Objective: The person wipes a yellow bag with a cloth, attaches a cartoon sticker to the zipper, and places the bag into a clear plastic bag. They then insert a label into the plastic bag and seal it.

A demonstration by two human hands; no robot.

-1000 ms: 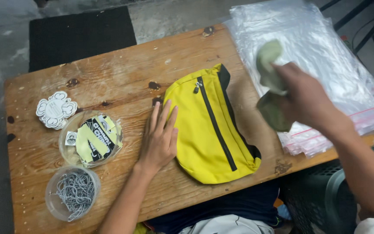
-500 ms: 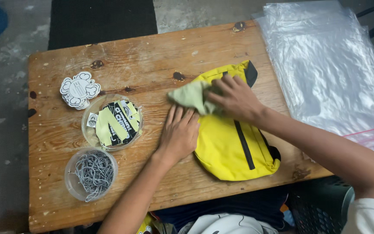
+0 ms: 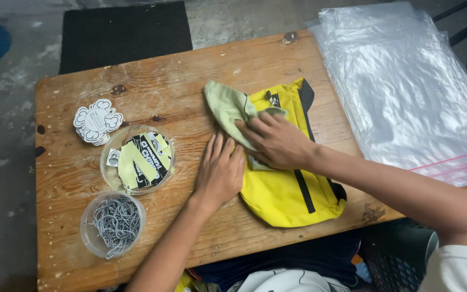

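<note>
Hands first: I see my right hand pressing a pale green cloth onto the yellow bag at mid-table, fingers curled over it; my left hand lies flat, fingers together, against the bag's left edge.

Right hand presses cloth on yellow bag.

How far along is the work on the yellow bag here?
Bag lies flat on the table, steadied by the left hand. In hand: the right hand presses a green cloth on its top. Left: nothing bagged; plastic bags lie stacked.
</note>
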